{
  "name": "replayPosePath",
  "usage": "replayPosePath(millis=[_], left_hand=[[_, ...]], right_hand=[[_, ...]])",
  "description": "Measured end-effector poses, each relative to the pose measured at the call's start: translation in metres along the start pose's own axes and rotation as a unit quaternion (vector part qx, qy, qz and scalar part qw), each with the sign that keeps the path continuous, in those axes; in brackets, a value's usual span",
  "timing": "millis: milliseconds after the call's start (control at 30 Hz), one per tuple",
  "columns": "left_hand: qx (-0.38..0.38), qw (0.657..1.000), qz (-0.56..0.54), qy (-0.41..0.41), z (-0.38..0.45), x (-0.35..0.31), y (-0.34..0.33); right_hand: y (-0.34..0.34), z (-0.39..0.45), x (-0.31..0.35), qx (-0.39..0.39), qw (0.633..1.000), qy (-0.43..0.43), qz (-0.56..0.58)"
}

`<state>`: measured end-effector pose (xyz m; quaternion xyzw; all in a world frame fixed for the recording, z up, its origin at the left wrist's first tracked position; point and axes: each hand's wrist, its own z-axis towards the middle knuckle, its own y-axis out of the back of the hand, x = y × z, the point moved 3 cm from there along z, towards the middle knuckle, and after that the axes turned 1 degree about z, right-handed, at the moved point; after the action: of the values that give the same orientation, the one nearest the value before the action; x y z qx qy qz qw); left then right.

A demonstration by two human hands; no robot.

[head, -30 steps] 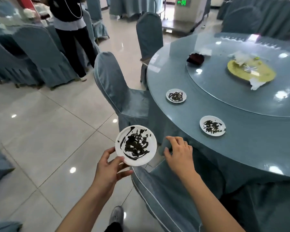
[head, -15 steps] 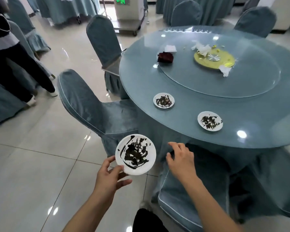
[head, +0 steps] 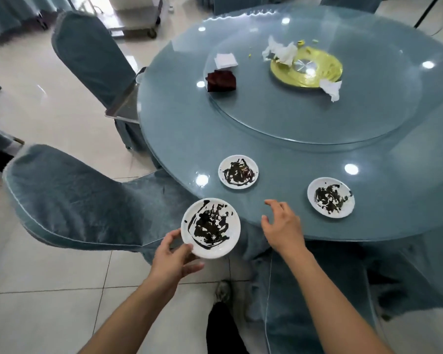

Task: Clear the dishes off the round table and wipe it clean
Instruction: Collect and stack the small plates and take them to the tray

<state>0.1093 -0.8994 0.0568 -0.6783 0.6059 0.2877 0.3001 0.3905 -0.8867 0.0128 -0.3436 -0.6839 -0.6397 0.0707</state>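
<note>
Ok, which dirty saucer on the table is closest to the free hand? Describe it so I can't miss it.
On the round table, look at the near rim, outside the glass turntable. Two white saucers smeared black sit there. The nearer one is the left saucer, up and left of the right hand; the right saucer lies farther.

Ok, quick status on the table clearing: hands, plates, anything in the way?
Left hand grips one dirty plate. Right hand open over the table edge. Two dirty plates on it, path clear.
</note>
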Motion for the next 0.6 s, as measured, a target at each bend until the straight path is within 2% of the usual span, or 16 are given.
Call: replayPosePath(millis=[167,400,500,600], left_hand=[[0.023,0.999,0.032,0.021,0.064,-0.028,-0.014],[0.039,0.996,0.066,0.051,0.12,-0.025,-0.024],[0.043,0.994,0.082,0.065,0.138,-0.021,-0.026],[0.056,0.991,0.095,0.078,0.15,-0.021,-0.032]], right_hand=[[-0.007,0.078,0.013,0.008,0.998,-0.054,0.008],[-0.032,0.15,0.022,-0.004,0.98,-0.196,0.019],[-0.044,0.163,0.019,-0.029,0.972,-0.226,0.057],[-0.037,0.164,0.012,-0.086,0.957,-0.245,0.126]])
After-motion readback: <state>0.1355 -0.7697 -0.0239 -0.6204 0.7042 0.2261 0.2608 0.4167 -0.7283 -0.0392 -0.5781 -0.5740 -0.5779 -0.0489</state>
